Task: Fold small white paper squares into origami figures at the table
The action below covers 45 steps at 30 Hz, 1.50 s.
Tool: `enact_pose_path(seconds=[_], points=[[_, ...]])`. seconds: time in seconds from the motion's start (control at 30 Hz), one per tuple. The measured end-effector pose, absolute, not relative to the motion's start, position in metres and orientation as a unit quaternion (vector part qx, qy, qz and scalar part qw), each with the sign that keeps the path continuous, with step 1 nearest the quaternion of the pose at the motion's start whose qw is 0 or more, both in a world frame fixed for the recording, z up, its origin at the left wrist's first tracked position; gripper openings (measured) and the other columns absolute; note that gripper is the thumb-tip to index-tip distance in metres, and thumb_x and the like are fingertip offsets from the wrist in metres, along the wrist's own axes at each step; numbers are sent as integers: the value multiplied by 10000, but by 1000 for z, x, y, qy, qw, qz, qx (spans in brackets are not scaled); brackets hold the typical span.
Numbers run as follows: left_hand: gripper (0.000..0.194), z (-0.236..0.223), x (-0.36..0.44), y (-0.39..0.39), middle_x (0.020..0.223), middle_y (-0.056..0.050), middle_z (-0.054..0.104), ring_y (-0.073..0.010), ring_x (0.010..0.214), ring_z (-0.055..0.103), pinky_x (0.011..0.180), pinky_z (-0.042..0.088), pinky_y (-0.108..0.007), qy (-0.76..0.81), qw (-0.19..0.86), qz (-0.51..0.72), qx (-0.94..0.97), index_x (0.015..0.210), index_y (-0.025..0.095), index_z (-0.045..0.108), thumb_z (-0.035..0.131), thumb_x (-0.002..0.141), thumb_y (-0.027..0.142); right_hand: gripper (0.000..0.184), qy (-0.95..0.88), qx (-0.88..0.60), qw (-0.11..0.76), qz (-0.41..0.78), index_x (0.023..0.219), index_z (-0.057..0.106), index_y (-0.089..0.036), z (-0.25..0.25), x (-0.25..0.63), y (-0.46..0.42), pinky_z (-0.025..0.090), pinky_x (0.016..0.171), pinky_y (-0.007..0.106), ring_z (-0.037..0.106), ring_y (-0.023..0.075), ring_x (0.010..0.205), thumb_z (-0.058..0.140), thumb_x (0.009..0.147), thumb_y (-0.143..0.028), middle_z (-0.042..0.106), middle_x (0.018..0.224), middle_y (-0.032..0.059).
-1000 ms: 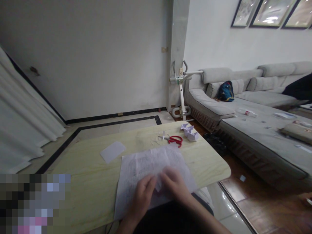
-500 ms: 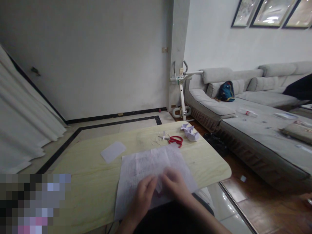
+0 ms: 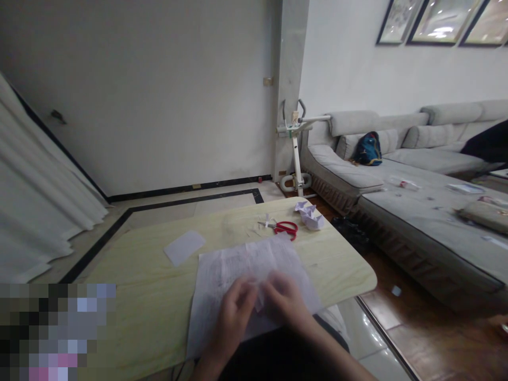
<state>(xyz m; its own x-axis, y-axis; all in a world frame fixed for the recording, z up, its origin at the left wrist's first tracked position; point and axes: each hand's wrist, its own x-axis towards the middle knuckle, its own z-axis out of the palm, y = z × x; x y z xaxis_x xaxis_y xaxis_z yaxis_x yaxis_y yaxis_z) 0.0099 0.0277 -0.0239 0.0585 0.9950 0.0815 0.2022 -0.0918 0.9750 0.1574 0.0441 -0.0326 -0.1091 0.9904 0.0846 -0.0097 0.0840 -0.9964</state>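
My left hand [image 3: 237, 306] and my right hand [image 3: 284, 297] are close together over a large printed sheet [image 3: 222, 270] at the table's near edge. Between them shows a small white folded piece of paper [image 3: 260, 302], pinched by the fingers of both hands. The fingertips are blurred, and much of the piece is hidden. Beyond the sheet lie red-handled scissors [image 3: 286, 228] with thin paper scraps [image 3: 254, 232] by their blades. Folded white paper shapes [image 3: 311, 217] stand to the right of them. A blank white slip of paper [image 3: 184, 247] lies to the left.
The pale wooden table [image 3: 138, 275] has a rounded right corner. On the right is a grey sofa [image 3: 413, 211] with a blue backpack [image 3: 369, 149]. White exercise equipment [image 3: 296, 153] stands by the wall, and a white curtain [image 3: 43, 211] hangs at the left.
Both hands have shifted slightly, with the left fingertips a little higher. The small piece of paper stays between them. Things on the table have not moved.
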Motion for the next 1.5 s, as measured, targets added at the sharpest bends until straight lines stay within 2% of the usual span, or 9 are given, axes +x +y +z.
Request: enact_pose_path(seconds=[0.27,0.43,0.6,0.73,0.9,1.0,1.3,1.4,1.5], points=[[245,-25,8,27,982,-62,781,-229,925,711,826,558,-312,497,421,460,603,986,212,749,584,868,348,424,-555,-453,501,486,595,436,-204,-40,157,46,305,459,225,379,104,512,620,826,-509,402,541,-55],[212,-24,8,27,884,-52,784,-221,849,719,766,564,-290,500,428,477,582,893,201,754,611,840,348,424,-561,-445,496,491,594,455,-198,-37,157,44,328,477,233,402,106,511,619,833,-506,439,536,-47],[235,-22,6,27,798,-36,752,-204,723,692,638,545,-265,529,440,471,552,889,193,715,585,854,385,408,-568,-432,482,509,623,479,-195,-35,157,42,329,470,228,413,107,511,610,847,-510,443,542,-49],[241,-24,6,28,902,-42,743,-227,876,684,752,539,-282,545,436,484,528,935,204,698,581,853,398,406,-576,-423,468,520,642,495,-189,-33,158,40,334,469,224,419,109,524,594,854,-522,456,560,-42],[267,-28,5,29,881,-51,736,-251,905,677,811,531,-313,543,439,477,534,857,200,701,560,850,427,407,-580,-429,458,518,633,494,-183,-27,158,39,320,466,219,395,101,525,607,851,-508,425,557,-51],[281,-31,5,27,938,-65,737,-267,960,666,844,521,-332,561,422,475,531,886,199,702,574,835,443,411,-575,-428,465,520,619,484,-188,-25,157,39,320,464,223,392,102,516,607,846,-508,426,548,-50],[279,-20,9,25,662,1,607,-186,648,589,599,478,-253,528,438,436,582,734,201,616,548,871,435,374,-556,-446,485,506,599,462,-195,-30,156,42,323,479,227,375,101,513,622,823,-449,404,538,-58],[282,-21,9,25,636,14,571,-179,636,566,587,466,-245,526,433,446,580,697,208,595,542,872,423,393,-565,-434,483,509,607,464,-194,-30,157,42,333,492,228,379,105,525,604,834,-483,409,550,-57],[273,-27,7,25,664,0,608,-196,666,590,623,490,-265,541,421,450,573,724,212,630,552,865,433,400,-572,-420,470,525,636,487,-192,-29,159,40,345,504,227,393,111,548,586,842,-521,423,581,-51]])
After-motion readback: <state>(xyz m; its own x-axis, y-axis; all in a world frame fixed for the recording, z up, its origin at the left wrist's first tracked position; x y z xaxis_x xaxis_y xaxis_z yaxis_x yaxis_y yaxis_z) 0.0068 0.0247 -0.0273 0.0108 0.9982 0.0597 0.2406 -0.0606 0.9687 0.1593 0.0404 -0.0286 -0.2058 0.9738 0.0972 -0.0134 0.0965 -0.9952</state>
